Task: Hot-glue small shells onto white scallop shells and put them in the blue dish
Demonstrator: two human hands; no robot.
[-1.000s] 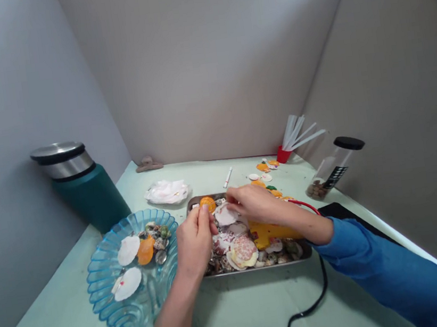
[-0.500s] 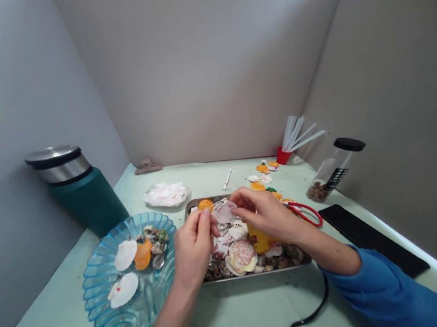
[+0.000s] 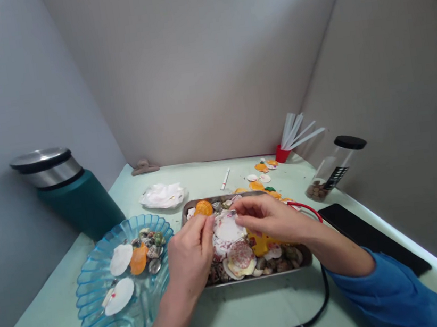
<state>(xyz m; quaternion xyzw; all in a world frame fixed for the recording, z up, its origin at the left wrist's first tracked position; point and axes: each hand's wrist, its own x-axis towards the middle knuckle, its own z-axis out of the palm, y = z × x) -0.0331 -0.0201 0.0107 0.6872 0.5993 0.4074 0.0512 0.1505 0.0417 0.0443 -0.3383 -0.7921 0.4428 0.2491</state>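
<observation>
Both hands hover over a steel tray [image 3: 253, 279] heaped with seashells. My left hand [image 3: 192, 255] and my right hand [image 3: 266, 216] pinch the two sides of a large white scallop shell [image 3: 227, 229] held just above the pile. An orange shell [image 3: 204, 208] lies at the tray's far left corner. A pink-speckled scallop [image 3: 241, 255] lies below the held shell. A yellow object [image 3: 263, 242] shows under my right wrist.
A blue glass dish [image 3: 101, 313] with several shells stands to the left. Behind it is a teal flask [image 3: 74, 198]. Crumpled tissue [image 3: 162, 195], red scissors [image 3: 307, 206], a black phone [image 3: 374, 245], a jar [image 3: 334, 167], a red cup of sticks [image 3: 284, 153] and a black cable [image 3: 314, 309] lie around.
Both hands have drawn back toward me from the tray's far end and now hold the white shell between them over the pile. The view has shifted slightly left.
</observation>
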